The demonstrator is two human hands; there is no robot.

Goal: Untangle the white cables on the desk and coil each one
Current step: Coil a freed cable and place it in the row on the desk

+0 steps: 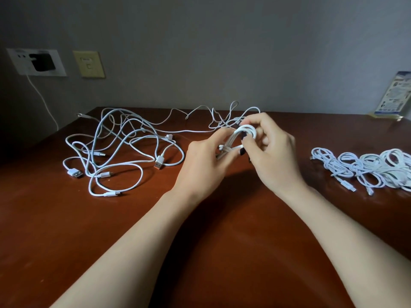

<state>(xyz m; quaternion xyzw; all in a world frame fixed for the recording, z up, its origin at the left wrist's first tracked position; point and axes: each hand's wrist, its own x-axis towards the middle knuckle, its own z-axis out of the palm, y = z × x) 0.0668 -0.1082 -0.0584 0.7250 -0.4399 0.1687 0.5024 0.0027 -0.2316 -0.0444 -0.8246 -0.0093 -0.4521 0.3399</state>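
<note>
Head view: over the middle of the worktop (44,218), the left hand (204,161) and the right hand (271,152) both grip one small coil (244,132), fingers curled round its white loops. A loose tangle (124,143) of white cables sprawls toward the far left corner. A heap (367,167) of coiled cables lies at the right edge.

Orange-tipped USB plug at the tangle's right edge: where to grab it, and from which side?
Probably pinch the plug by its rigid housing, across the two narrow sides, coming from the near right. It lies flat at the outer edge of the tangle, open end toward the camera, with bare desk on that side. Its cable runs off behind it into the loops.
</note>
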